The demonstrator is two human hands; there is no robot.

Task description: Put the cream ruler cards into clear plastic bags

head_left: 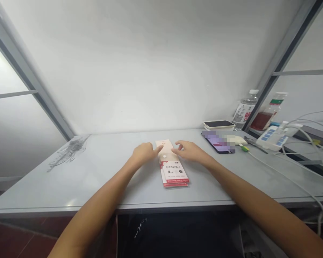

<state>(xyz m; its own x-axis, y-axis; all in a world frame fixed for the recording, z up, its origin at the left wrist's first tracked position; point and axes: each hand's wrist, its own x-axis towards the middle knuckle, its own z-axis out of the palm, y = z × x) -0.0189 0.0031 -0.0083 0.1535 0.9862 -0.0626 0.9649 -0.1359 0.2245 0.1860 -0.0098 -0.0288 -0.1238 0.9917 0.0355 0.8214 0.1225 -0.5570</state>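
A stack of flat ruler set packets with white and red printed fronts lies on the grey desk in front of me. Its far part is a pale pink and cream section with a small round white spot. My left hand rests at the stack's left side, its thumb reaching over the pale section's edge; its other fingers are mostly hidden. On the opposite side, my right hand has its fingers bent and apart, with the thumb at or just above the right edge. Neither hand is closed around the packets.
At the right are a lit phone, a dark-screened phone, a clear bottle and a bottle of red liquid. A white power strip trails cables over the desk. Dark scribbles mark its left side.
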